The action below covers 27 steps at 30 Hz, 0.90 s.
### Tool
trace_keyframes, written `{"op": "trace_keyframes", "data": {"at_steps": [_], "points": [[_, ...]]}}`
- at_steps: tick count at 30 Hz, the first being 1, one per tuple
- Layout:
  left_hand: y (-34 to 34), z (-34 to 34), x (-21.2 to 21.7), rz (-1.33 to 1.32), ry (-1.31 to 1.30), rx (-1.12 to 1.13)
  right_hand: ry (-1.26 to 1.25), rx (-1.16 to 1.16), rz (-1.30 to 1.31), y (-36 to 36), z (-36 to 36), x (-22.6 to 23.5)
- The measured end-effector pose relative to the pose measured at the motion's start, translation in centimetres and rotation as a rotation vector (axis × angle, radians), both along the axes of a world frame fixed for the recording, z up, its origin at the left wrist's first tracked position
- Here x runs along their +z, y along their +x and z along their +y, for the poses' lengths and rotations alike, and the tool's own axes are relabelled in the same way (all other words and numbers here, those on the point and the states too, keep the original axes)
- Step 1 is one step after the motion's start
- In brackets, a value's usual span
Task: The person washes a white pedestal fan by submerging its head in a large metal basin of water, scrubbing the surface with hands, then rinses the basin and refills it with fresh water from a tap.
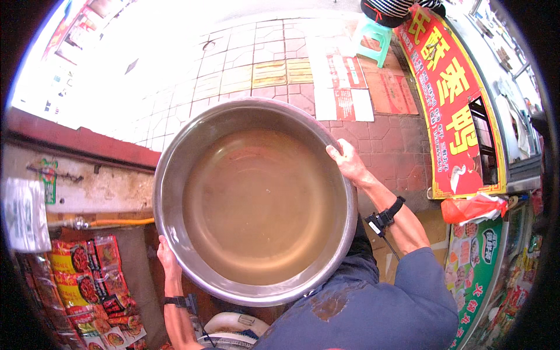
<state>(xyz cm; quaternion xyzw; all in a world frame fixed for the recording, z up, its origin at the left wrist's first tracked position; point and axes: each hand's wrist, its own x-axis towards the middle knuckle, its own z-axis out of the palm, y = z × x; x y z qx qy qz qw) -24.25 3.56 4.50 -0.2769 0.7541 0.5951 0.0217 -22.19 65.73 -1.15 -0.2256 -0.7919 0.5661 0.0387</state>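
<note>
A large round metal basin (175, 233) with murky brownish water (256, 204) in it fills the middle of the view, held up in front of my body. My right hand (349, 161) grips its rim at the right, the thumb over the edge and the fingers wrapped outside. On the lower left side my left hand (168, 258) presses against the rim; most of its fingers are hidden behind the basin wall. The near edge of the basin rests close to my blue shirt (373, 303), which has a dark wet patch.
Paving tiles (227, 58) lie ahead, with flattened cardboard (392, 93) on them. A turquoise stool (374, 41) with a seated person stands far right beside a red-and-yellow sign (449, 111). Food packets (87, 280) hang at left, below an orange hose (119, 221). A white container (233, 324) sits below.
</note>
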Motion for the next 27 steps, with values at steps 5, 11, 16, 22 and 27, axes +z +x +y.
{"op": "trace_keyframes", "data": {"at_steps": [5, 11, 16, 22, 27], "points": [[-3.4, 9.3, 1.2, -0.004, 0.048, 0.045, -0.071, 0.115, -0.07, -4.7, 9.1, 3.6], [-7.0, 18.2, 3.6, -0.131, 0.017, 0.084, -0.073, 0.071, 0.042, -10.2, 17.7, 9.6], [-12.9, 23.6, 5.8, -0.072, 0.033, 0.008, 0.058, 0.015, -0.141, -13.3, 24.2, 13.0], [-22.3, 28.3, 9.5, -0.036, -0.065, -0.115, -0.031, -0.054, -0.06, -18.2, 28.4, 14.4], [-29.7, 30.6, 9.0, -0.005, -0.033, -0.191, 0.024, -0.056, -0.063, -23.5, 30.3, 15.5]]}}
